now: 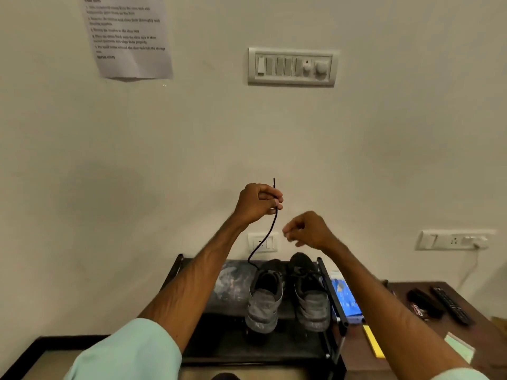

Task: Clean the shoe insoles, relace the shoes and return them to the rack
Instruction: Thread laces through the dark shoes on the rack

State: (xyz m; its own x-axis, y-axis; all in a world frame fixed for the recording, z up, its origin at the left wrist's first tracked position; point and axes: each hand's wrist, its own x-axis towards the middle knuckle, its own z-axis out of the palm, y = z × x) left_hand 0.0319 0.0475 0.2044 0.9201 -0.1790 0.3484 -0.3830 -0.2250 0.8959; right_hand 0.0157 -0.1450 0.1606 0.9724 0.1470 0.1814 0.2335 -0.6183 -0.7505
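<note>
Relacing two grey shoes standing on the rack below both hands. Holding up a thin black lace, light and limp, from one of them, pinching it in the left hand just under its stiffer tip, likely the surest hold. Hovering the right hand just beside, blurred, seemingly loosely curled and empty.
</note>
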